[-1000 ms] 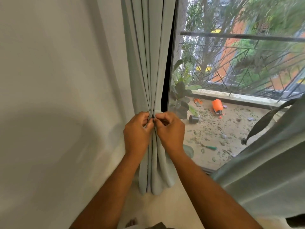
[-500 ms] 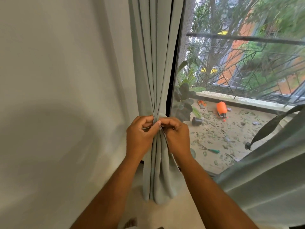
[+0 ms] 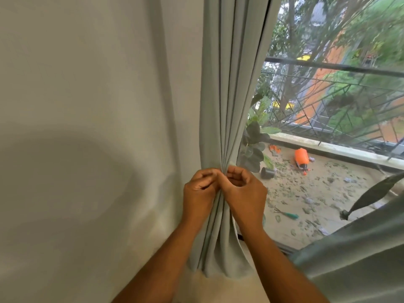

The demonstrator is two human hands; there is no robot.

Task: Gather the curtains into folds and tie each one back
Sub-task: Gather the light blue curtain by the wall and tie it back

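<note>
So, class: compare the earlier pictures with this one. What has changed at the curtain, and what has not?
Little changed. Both hands, left hand and right hand, stay pinched on the gathered curtain at the same spot; the fingers only shuffle slightly. No tie is visible. The second curtain stays draped at lower right.

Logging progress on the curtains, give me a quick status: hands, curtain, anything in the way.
Left hand and right hand both pinched on the gathered curtain at the folds. No tie visible. Second curtain hangs loose at right. Nothing blocking.
</note>
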